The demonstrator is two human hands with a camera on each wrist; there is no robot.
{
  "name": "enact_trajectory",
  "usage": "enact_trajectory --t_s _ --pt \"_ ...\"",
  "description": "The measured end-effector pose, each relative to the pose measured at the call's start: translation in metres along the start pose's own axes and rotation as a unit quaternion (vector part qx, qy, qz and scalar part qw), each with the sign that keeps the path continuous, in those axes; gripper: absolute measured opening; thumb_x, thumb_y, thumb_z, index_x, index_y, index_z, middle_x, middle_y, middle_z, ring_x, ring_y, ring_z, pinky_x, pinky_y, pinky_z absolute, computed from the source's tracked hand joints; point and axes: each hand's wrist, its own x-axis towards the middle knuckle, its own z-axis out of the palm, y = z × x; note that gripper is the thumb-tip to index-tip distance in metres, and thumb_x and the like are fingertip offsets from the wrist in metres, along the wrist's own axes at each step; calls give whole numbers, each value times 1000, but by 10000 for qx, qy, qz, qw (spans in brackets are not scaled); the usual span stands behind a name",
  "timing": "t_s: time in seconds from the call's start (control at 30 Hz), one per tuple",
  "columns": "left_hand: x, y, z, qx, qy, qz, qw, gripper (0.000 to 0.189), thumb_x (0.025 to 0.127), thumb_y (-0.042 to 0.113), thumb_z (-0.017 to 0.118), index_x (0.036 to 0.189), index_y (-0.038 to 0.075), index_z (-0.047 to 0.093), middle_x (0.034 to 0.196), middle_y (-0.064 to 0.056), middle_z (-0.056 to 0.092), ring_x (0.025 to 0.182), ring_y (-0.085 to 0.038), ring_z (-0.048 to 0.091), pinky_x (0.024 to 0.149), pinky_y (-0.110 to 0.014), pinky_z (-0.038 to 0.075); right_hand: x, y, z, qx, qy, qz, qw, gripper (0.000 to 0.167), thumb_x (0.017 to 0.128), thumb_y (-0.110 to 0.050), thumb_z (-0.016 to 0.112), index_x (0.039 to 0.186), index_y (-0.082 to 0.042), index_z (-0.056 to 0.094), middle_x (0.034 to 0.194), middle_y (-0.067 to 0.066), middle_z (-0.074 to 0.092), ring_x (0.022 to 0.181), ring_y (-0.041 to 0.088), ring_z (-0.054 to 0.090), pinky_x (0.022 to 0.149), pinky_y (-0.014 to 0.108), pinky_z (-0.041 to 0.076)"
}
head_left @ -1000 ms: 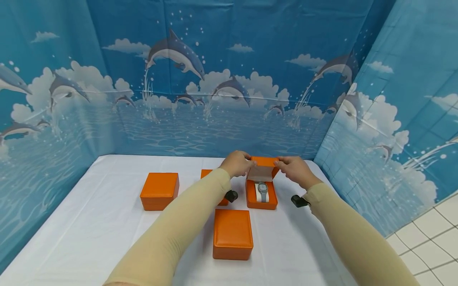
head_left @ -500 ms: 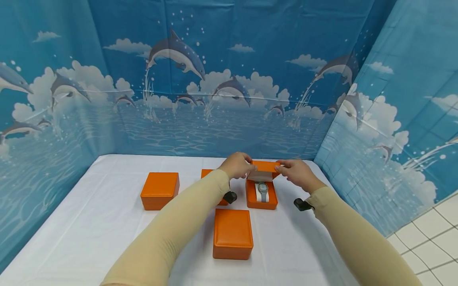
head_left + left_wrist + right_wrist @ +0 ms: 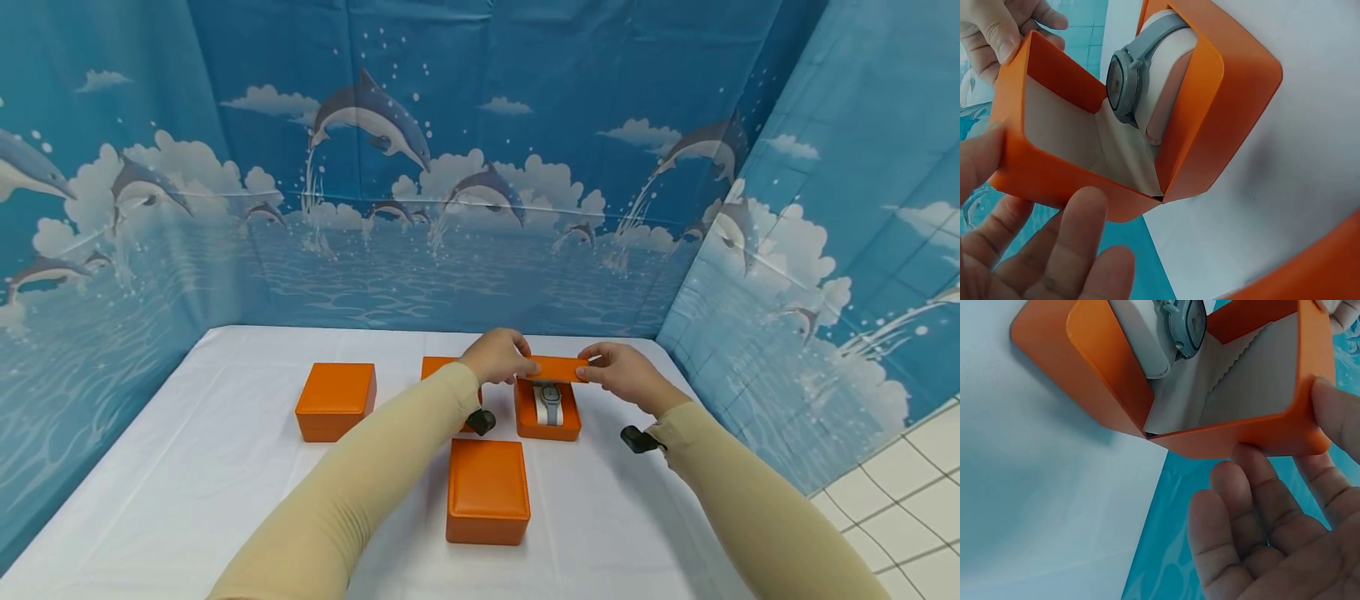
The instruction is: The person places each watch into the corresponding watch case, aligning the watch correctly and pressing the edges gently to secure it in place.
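Note:
An orange watch box (image 3: pixel 548 432) stands at the back right of the white table, its lid (image 3: pixel 558 368) hinged up partway. Inside, a grey wristwatch (image 3: pixel 551 393) is wrapped round a pale cushion. My left hand (image 3: pixel 501 356) pinches the lid's left side between thumb and fingers. At the opposite side, my right hand (image 3: pixel 617 375) pinches the lid the same way. The left wrist view shows the lid's pale lining and the watch (image 3: pixel 1125 84) clear of it. In the right wrist view, several fingers (image 3: pixel 1213 534) stretch beneath the lid.
Three closed orange boxes share the white cloth (image 3: pixel 247 500): one at the left (image 3: pixel 337 392), one in front (image 3: pixel 489 487), and one at the middle back (image 3: pixel 437 364), partly hidden by the left arm. A dolphin-print curtain (image 3: pixel 450 275) rises behind the table.
Both hands have tipped the lid forward and down over the watch, so its front edge sits lower. The watch and the other boxes stay in place.

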Motion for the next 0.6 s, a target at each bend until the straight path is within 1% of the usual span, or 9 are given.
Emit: enact_trajectory --t_s 0.13,0.2,0.27,0.4,0.47,0.53,0.6 --pt "2 0 2 199 96 99 9997 30 98 45 75 106 16 70 101 -8 76 84 -21 72 79 -38 59 -1 3 1 -24 -196 -106 9997 57 104 -37 68 151 -8 55 145 23 63 130 40 61 102 50 56" --pt "2 0 2 251 126 117 9995 30 98 45 75 104 16 71 98 -5 75 85 -22 72 76 -35 58 -2 3 1 -79 -269 -135 9995 60 104 -40 66 154 -8 53 145 22 63 132 42 60 105 52 55" --pt "2 0 2 267 108 91 9995 32 97 44 76 108 15 71 99 -3 75 89 -24 74 76 -34 58 -3 4 0 -206 -276 -152 9993 62 105 -44 64 155 -9 53 143 20 65 128 41 61 105 53 55" --pt "3 0 2 327 5 7 9995 43 97 45 76 125 13 72 107 -2 76 94 -24 76 81 -36 60 -3 6 -1 -359 -236 -147 9990 62 106 -49 60 154 -10 55 136 17 68 120 37 61 102 54 55" --pt "3 0 2 406 -44 -15 9992 48 97 46 76 131 12 72 109 -1 77 95 -23 77 83 -37 61 -3 6 -1 -374 -232 -153 9989 62 105 -50 61 153 -10 56 135 16 68 120 38 60 101 54 55" --pt "3 0 1 491 -80 -22 9988 50 96 47 76 132 13 73 108 0 78 96 -22 77 85 -37 61 -4 7 -1 -375 -244 -149 9989 62 104 -50 63 152 -10 57 136 16 68 122 39 60 100 53 55" --pt "2 0 1 549 -119 -13 9984 49 96 47 76 130 12 75 104 1 78 96 -22 77 85 -37 61 -4 7 0 -383 -248 -130 9989 62 103 -50 64 151 -10 59 137 16 68 125 41 60 98 51 56"
